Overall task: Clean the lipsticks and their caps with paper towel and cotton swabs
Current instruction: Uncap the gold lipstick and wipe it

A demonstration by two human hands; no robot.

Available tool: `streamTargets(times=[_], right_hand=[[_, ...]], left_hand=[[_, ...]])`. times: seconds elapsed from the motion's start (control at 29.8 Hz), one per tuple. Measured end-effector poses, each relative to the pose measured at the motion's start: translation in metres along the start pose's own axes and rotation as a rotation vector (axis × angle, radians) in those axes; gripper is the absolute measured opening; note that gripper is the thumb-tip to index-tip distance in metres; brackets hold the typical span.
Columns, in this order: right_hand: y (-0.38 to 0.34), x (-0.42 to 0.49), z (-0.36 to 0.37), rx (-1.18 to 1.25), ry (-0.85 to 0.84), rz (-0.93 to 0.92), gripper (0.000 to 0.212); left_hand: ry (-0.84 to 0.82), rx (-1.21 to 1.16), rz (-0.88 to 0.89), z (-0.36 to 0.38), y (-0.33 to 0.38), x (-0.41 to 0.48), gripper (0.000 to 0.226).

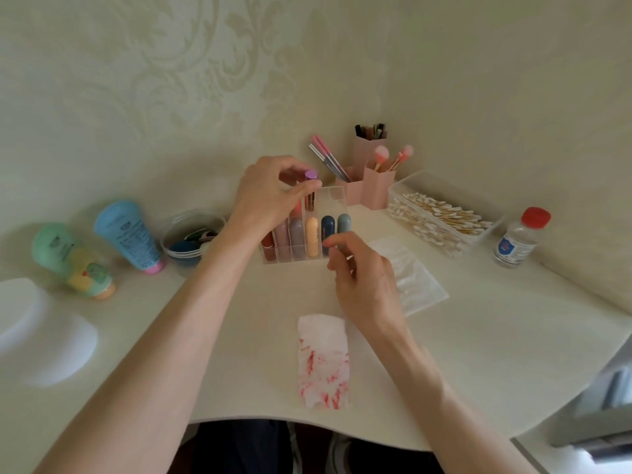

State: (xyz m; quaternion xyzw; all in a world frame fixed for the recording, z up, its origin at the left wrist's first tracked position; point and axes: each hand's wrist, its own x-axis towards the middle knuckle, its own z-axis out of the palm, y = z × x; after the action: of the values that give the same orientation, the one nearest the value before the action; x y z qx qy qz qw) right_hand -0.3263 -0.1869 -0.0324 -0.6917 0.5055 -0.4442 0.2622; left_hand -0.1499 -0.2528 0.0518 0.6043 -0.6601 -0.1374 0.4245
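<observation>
My left hand [270, 196] pinches a purple-capped lipstick [311, 186] that stands upright at the back of a clear acrylic organizer [333, 196]. The organizer's slots hold several more lipsticks: red, pink, peach [311, 236], dark blue and grey-blue. My right hand [362, 282] hovers just in front of the organizer with fingers loosely curled and nothing visible in them. A folded paper towel [323, 360] smeared with red lipstick lies on the table near the front edge. Cotton swabs fill a clear box [441, 217] at the right.
Pink brush holders [371, 186] stand behind the organizer. A red-capped bottle [519, 237] is at the far right, and a clear plastic sheet [415, 278] lies under my right hand. Two tubes [128, 234] and a round container [191, 239] sit left.
</observation>
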Motion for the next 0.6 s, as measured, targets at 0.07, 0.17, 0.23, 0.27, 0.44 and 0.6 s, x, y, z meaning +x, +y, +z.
streamTargets(times=[0.07, 0.17, 0.23, 0.27, 0.44, 0.6], right_hand=[[-0.002, 0.001, 0.0, 0.048, 0.048, 0.016, 0.016], [-0.005, 0.004, -0.001, 0.154, 0.085, 0.017, 0.027], [-0.008, 0.004, 0.0, 0.205, 0.065, -0.029, 0.04], [-0.009, 0.003, 0.001, 0.208, 0.039, -0.063, 0.047], [-0.014, -0.005, 0.004, 0.144, -0.054, -0.194, 0.033], [-0.012, -0.005, 0.007, 0.058, -0.057, -0.245, 0.019]], left_hand=[[0.08, -0.009, 0.028, -0.007, 0.01, -0.007, 0.013], [0.186, -0.136, 0.06, -0.025, 0.022, -0.031, 0.011], [0.173, -0.249, 0.09, -0.03, 0.025, -0.056, 0.01], [0.147, -0.301, 0.089, -0.029, 0.023, -0.068, 0.013], [0.135, -0.549, -0.056, -0.02, 0.011, -0.105, 0.021], [0.281, -0.621, -0.119, -0.015, 0.003, -0.122, 0.015]])
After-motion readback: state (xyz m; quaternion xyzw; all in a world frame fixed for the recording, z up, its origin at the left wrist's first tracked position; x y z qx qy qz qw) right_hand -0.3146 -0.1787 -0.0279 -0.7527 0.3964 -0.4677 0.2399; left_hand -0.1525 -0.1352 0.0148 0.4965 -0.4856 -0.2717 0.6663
